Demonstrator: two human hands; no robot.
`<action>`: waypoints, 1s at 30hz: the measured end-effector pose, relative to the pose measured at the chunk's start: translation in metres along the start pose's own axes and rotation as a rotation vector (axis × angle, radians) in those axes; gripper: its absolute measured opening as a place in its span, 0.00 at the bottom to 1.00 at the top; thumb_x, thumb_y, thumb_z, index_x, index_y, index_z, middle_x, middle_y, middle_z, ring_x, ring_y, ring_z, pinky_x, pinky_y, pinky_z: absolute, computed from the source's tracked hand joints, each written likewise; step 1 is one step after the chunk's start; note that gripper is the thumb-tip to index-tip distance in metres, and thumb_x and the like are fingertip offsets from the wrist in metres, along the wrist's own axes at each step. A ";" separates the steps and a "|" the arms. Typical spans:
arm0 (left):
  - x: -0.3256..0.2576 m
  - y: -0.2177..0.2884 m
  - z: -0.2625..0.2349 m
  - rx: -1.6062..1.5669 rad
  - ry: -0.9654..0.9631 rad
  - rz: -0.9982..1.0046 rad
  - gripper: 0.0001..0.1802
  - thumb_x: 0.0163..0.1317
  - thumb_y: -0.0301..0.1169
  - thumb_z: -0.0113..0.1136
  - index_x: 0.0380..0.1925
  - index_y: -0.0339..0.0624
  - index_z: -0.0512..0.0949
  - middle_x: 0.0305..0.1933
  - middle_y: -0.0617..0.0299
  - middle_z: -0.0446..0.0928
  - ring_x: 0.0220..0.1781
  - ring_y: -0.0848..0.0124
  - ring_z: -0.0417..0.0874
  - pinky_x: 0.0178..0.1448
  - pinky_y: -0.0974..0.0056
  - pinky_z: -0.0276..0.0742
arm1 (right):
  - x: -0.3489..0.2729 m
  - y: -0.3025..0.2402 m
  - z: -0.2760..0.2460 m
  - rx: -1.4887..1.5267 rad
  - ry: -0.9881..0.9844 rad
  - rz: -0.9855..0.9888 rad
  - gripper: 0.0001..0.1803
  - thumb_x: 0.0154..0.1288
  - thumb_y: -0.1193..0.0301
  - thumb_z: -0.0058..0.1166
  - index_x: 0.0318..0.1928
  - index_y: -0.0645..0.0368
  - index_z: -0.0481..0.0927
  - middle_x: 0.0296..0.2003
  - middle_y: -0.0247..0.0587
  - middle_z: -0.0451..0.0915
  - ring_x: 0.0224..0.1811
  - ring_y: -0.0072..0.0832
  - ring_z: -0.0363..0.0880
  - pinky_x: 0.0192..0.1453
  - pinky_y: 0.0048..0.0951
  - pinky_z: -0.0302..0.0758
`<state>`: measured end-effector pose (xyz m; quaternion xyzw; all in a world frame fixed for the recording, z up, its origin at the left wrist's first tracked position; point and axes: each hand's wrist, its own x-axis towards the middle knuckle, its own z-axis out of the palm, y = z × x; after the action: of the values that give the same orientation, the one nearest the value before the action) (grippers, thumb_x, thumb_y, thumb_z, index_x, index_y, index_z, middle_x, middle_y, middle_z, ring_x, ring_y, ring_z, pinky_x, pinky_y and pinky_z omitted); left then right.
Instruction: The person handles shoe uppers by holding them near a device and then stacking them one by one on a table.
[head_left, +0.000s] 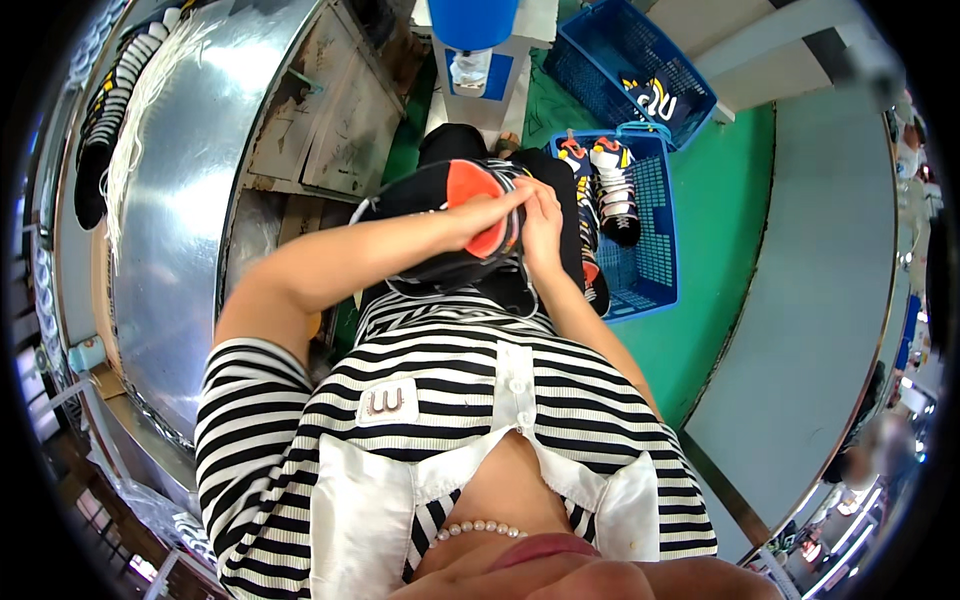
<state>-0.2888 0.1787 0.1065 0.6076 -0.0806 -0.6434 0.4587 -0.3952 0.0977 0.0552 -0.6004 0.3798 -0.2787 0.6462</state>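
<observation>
A black shoe upper (425, 185) with an orange-red lining and white trim lies over my lap. My left hand (490, 213) reaches across the orange part, its fingers bent and closed at the upper's right side. Right beside it, my right hand (542, 222) is also closed, and the fingertips of both hands meet at the upper's edge. Whatever small part is pinched between them is hidden by the fingers. More black material hangs below the hands, by my striped shirt.
To the right, a blue basket (662, 230) holds several dark shoe uppers (614, 185) with white and orange details. Another blue basket (590, 75) stands beyond it. On the left metal bench (185, 190) lie white laces (135, 140) and a row of uppers. A blue bin (472, 22) is ahead.
</observation>
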 end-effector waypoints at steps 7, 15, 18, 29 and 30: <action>-0.022 0.018 -0.002 -0.348 -0.184 -0.119 0.24 0.57 0.37 0.59 0.49 0.33 0.72 0.40 0.52 0.80 0.38 0.66 0.83 0.46 0.66 0.80 | -0.004 -0.040 -0.031 0.180 -0.081 0.188 0.11 0.70 0.71 0.42 0.43 0.64 0.76 0.36 0.35 0.77 0.42 0.20 0.73 0.52 0.20 0.66; -0.097 0.080 -0.025 0.133 0.032 0.293 0.34 0.59 0.40 0.63 0.61 0.37 0.62 0.56 0.60 0.72 0.56 0.73 0.72 0.58 0.68 0.68 | 0.044 -0.131 -0.004 -0.188 -0.425 -0.212 0.18 0.67 0.64 0.50 0.51 0.64 0.71 0.39 0.45 0.77 0.38 0.29 0.76 0.42 0.25 0.71; -0.095 0.088 -0.063 -0.248 0.335 0.458 0.26 0.63 0.44 0.57 0.53 0.37 0.70 0.44 0.62 0.78 0.44 0.73 0.80 0.49 0.69 0.74 | 0.079 -0.117 0.020 0.258 -0.323 0.030 0.11 0.67 0.71 0.46 0.44 0.64 0.75 0.34 0.36 0.77 0.36 0.21 0.75 0.39 0.22 0.71; -0.068 0.116 -0.080 0.112 0.391 0.429 0.22 0.64 0.44 0.56 0.47 0.36 0.75 0.42 0.63 0.77 0.43 0.76 0.76 0.48 0.70 0.72 | 0.090 -0.125 0.081 -0.155 -0.329 -0.157 0.15 0.56 0.63 0.61 0.38 0.61 0.78 0.25 0.38 0.81 0.30 0.27 0.82 0.35 0.25 0.74; -0.053 0.107 -0.085 0.013 0.360 0.505 0.19 0.62 0.41 0.58 0.46 0.36 0.76 0.42 0.63 0.78 0.43 0.76 0.77 0.47 0.70 0.72 | 0.094 -0.119 0.076 -0.011 -0.374 -0.069 0.12 0.60 0.67 0.58 0.38 0.64 0.78 0.28 0.39 0.81 0.31 0.25 0.82 0.37 0.23 0.74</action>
<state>-0.1718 0.1929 0.1937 0.6756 -0.1505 -0.3905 0.6070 -0.2694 0.0492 0.1569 -0.6580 0.2337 -0.1821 0.6923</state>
